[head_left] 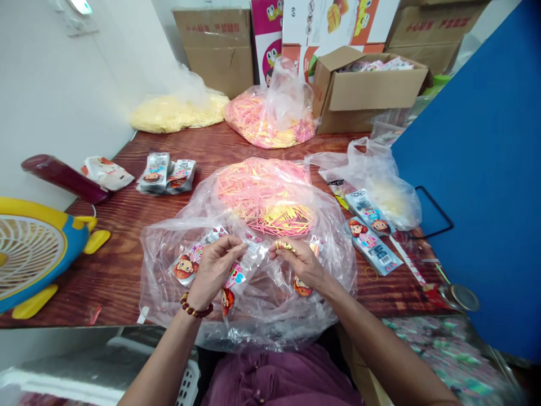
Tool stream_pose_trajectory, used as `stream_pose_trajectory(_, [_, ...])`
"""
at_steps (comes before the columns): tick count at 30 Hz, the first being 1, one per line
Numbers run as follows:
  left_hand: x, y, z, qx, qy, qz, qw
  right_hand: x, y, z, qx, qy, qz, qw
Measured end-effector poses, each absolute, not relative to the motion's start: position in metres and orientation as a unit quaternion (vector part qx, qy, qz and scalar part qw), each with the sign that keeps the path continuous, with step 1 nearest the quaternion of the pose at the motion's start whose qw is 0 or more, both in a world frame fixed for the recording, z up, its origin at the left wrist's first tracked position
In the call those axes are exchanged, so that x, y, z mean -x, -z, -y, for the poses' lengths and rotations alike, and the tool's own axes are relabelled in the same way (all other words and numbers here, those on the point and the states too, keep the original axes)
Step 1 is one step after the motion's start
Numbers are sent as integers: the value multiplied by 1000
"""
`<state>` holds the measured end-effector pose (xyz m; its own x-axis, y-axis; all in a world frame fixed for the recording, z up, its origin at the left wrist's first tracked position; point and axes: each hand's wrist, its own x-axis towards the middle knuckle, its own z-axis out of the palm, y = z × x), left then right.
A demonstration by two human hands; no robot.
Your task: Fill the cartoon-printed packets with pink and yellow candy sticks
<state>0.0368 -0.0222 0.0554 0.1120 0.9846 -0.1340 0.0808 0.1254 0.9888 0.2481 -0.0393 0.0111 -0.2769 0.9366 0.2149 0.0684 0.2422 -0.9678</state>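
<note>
My left hand (215,264), with a beaded bracelet at the wrist, pinches the top of a clear printed packet (253,258). My right hand (303,264) is closed around a small bunch of thin yellow and pink sticks (285,246), a little to the right of that packet's edge. Beneath both hands spreads a large clear plastic bag (163,293). More printed packets lie on it, one beside my left hand (186,266) and another partly hidden under my right wrist. Just beyond my hands, a heap of loose pink and yellow sticks (262,189) fills the bag's far part.
Stacked packets (154,172) lie at left; others (372,245) lie at right near a knotted bag (386,194). A yellow-blue fan (34,248) and dark red bottle (63,177) stand left. Behind are filled bags (270,115) and an open carton (376,90). A blue panel (477,186) bounds the right.
</note>
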Motion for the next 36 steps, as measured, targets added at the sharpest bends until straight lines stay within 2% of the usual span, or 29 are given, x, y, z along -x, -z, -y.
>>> stream_pose_trajectory(10, [-30, -52, 17, -582, -377, -519, 499, -252, -9, 38, 377, -462, 661, 455])
stream_pose_trajectory(24, [-32, -61, 15, -534, -397, -530, 526, -250, -10, 37, 390, -452, 672, 439])
stream_pose_trajectory(36, [-25, -48, 13, -585, -355, -520, 510, -248, -6, 37, 400, -505, 634, 427])
